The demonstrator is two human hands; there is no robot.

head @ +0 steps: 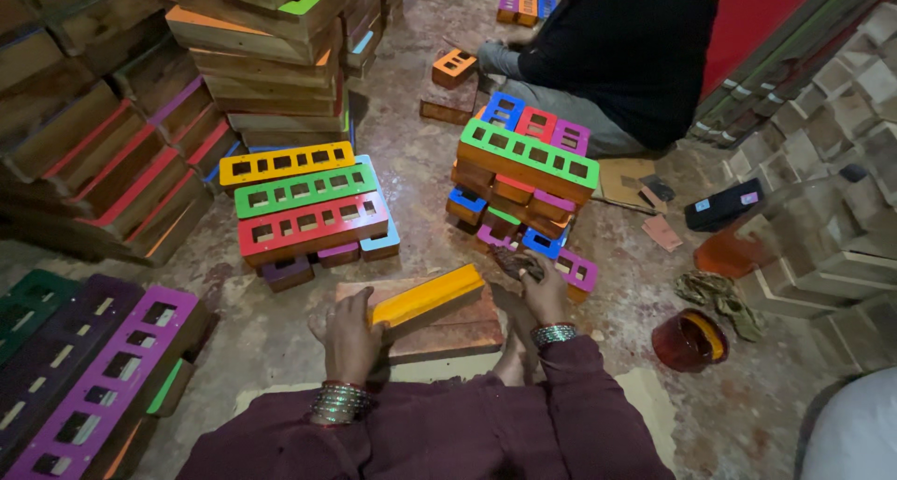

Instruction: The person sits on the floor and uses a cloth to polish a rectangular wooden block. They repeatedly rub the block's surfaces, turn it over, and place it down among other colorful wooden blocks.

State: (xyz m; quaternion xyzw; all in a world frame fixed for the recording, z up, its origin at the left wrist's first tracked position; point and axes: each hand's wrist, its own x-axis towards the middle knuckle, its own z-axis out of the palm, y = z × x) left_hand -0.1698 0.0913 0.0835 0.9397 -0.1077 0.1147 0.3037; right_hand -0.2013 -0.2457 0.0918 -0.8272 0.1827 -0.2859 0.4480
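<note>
Orange block: a long wooden block point(428, 295) with an orange-painted top lies on a reddish brick slab point(448, 335) just in front of the person, near the bottom centre of the view.
Long axis: it runs on a diagonal, its near end low at the left by the left hand, its far end higher at the right, pointing towards the stacked pieces beyond.
Left hand: the left hand point(350, 335) rests on the near end of the orange block, fingers curled over it and pressing it to the slab; bangles ring the wrist.
Right hand: the right hand point(540, 288) is closed round a dark crumpled cloth point(517, 262), held just right of the block's far end and apart from it.
Slab: it sits flat on the mottled floor point(411, 153), between the person's knees.
Nearby stacks: a pile topped by yellow, green and red slotted bars point(304, 201) stands beyond the left hand; a second pile under a green slotted bar point(528, 157) stands beyond the right hand.
Left edge: purple and green slotted bars point(103, 386) lie side by side.
Right side: a red paint cup point(689, 340) sits on the floor, well apart from the block.
Other person: someone in a dark top point(626, 50) sits at the far side.
</note>
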